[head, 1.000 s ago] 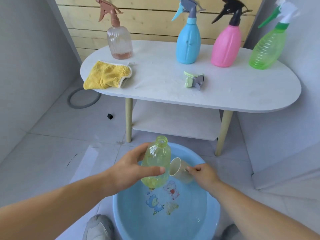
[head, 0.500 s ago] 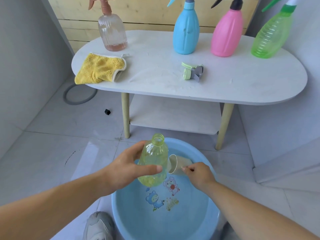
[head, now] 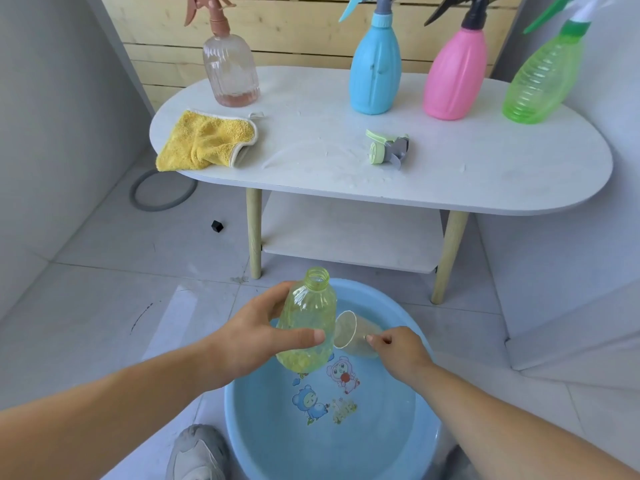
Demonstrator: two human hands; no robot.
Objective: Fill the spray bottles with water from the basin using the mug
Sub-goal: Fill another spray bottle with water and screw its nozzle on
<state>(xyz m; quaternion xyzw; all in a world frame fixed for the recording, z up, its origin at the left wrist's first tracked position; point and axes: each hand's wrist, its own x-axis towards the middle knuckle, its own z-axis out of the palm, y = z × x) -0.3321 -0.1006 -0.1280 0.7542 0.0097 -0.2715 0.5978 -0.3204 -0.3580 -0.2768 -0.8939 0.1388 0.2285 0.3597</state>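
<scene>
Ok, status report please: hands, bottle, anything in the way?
Left hand grips yellow bottle, cap off, over basin. Right hand holds mug, tipped, beside it. Bottle mouth unobstructed.

1. Four spray bottles with heads on, all well beyond the fingers on the tabletop [head: 450,178]: clear bottle [head: 231,74], blue bottle [head: 375,74], pink bottle [head: 453,77], green bottle [head: 540,81].
2. Just one headless yellow bottle [head: 306,327], in the fingers of the left hand [head: 249,337].
3. One loose spray head [head: 386,148], up past the fingers.
4. One mug [head: 349,336], pinched by the right hand [head: 398,348] fingers.
5. One basin [head: 398,308], below the fingers.
6. One yellow cloth [head: 204,142].
</scene>
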